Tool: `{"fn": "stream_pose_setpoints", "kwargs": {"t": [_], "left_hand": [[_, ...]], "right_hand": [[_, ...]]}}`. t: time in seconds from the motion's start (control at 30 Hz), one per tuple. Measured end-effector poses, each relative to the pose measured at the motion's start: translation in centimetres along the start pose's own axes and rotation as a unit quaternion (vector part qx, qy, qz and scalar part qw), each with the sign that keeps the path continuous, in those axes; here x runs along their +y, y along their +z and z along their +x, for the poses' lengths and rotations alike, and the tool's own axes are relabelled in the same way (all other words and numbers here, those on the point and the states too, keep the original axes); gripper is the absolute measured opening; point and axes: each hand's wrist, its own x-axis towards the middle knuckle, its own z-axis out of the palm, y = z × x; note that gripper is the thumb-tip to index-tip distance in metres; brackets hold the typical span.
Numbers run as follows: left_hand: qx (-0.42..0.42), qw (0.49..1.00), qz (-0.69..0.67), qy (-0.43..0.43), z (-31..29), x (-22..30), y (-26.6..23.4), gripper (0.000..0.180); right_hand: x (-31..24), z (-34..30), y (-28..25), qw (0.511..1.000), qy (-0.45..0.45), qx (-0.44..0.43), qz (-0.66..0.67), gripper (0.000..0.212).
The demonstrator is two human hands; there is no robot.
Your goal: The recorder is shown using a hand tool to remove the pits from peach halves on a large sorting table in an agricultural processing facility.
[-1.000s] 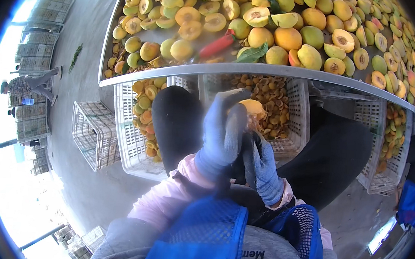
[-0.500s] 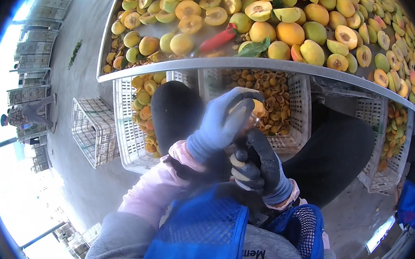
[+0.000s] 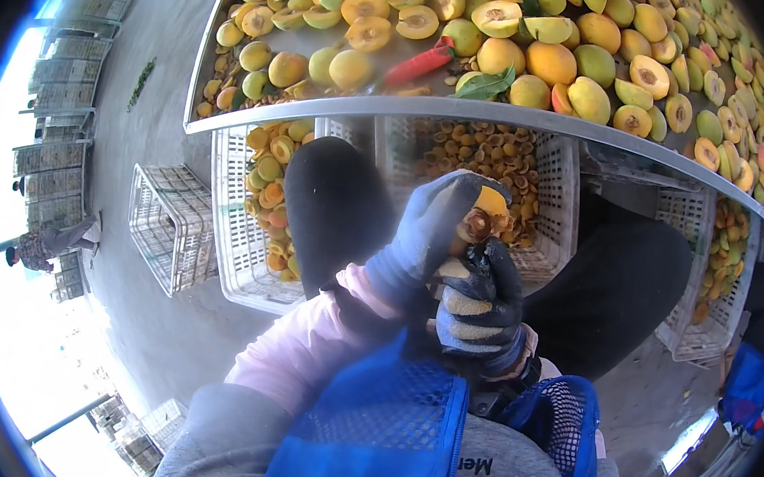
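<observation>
My left hand [image 3: 432,229], in a blue glove with a pink sleeve behind it, is closed around an apricot [image 3: 492,202]. The fruit's brown, opened side faces my right hand. My right hand [image 3: 482,314], in a dark-palmed glove, is curled into a fist just below the fruit, its dark thumb tip close to the flesh. Whatever its fingers grip is hidden. Both hands are above my lap, in front of the metal-edged table [image 3: 464,110], which bears many whole and halved apricots [image 3: 553,64].
A red handle-like object [image 3: 421,64] lies among the fruit. Under the table stand a crate of brown-orange pieces [image 3: 564,208] and fruit-filled crates at left [image 3: 231,218] and right [image 3: 687,298]. A slatted white crate [image 3: 172,231] is on the floor. A person [image 3: 49,244] is at far left.
My left hand has turned and shifted slightly right, showing more of the apricot. My right fist has drawn upright beneath it. The view has shifted a little.
</observation>
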Motion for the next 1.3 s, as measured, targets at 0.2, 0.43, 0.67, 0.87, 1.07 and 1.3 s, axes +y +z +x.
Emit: {"fn": "stream_pose_setpoints", "kwargs": {"t": [0.2,0.43,0.67,0.87,1.07,1.3], "left_hand": [[0.26,0.85,-0.367,-0.274,-1.8,-2.9,-0.9,0.042],[0.226,0.964,-0.049,-0.13,-1.1,1.2,-3.6,0.034],[0.211,0.971,0.017,-0.106,-1.1,3.3,-3.3,0.027],[0.246,0.962,0.039,-0.113,-1.6,2.6,-2.7,0.026],[0.236,0.956,-0.02,-0.173,-2.1,2.8,-2.7,0.027],[0.149,0.973,0.127,-0.119,-3.3,1.6,-3.2,0.025]], "right_hand": [[-0.6,-0.2,2.2,0.989,-0.057,0.059,-0.127,0.046],[-0.7,0.1,3.5,0.55,-0.196,0.346,-0.734,0.042],[-0.4,0.7,4.0,0.175,-0.233,0.207,-0.934,0.03],[-1.3,0.8,3.9,0.078,-0.264,0.206,-0.939,0.03],[-2.1,1.0,5.0,-0.024,-0.271,0.206,-0.94,0.037],[-4.3,0.8,5.1,-0.04,-0.283,0.229,-0.93,0.033]]}}
